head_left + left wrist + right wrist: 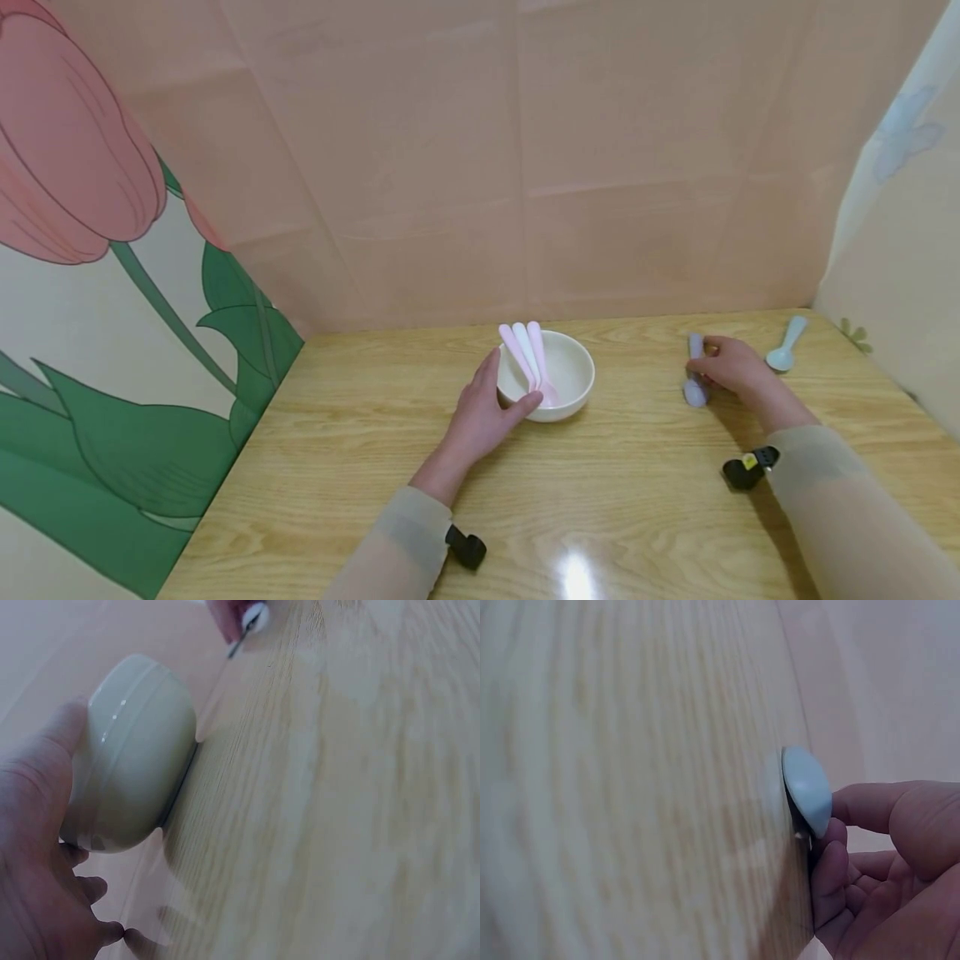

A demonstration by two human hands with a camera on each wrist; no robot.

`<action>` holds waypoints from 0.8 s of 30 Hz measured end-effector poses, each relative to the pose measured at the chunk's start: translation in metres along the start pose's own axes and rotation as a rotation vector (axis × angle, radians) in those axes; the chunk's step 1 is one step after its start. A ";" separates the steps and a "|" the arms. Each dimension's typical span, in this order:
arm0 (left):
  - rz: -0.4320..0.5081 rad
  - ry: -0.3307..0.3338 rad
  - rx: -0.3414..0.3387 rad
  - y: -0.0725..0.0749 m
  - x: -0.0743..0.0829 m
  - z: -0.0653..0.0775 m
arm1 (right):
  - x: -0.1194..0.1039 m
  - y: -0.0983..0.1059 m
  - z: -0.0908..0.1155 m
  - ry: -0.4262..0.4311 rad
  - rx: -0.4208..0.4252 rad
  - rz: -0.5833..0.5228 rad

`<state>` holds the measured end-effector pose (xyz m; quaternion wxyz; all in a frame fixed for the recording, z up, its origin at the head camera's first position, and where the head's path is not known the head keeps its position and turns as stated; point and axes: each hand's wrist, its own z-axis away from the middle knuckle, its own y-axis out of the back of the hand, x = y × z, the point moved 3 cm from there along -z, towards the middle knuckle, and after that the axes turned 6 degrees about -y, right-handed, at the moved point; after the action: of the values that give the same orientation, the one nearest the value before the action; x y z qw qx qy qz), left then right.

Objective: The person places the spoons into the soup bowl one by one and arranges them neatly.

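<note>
You seem at the pick-up step: your right hand (731,365) pinches the lavender spoon (697,393) on the counter (622,492), fingers narrow; your left (482,412) cups the bowl (576,371). Next likely calls for lifting the spoon.

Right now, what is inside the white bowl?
The bowl holds two pink spoons and one white spoon, handles rising past the rim. The bowl's floor beneath them is covered, and the white spoon's scoop cannot be made out.

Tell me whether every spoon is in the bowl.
No: the right hand holds a purple spoon away from the bowl, and a blue spoon lies on the table.
</note>
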<state>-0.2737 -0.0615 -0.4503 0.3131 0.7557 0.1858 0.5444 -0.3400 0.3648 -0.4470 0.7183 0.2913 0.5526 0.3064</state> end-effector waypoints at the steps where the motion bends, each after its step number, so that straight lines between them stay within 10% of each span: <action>1: 0.000 -0.001 0.001 0.000 0.000 0.000 | 0.000 0.000 0.000 0.002 0.001 0.001; 24: 0.017 0.002 0.006 -0.002 -0.002 -0.001 | 0.005 -0.004 0.004 0.047 0.098 0.012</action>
<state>-0.2752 -0.0612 -0.4525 0.3062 0.7576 0.1813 0.5471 -0.3346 0.3651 -0.4523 0.6882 0.3222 0.5817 0.2901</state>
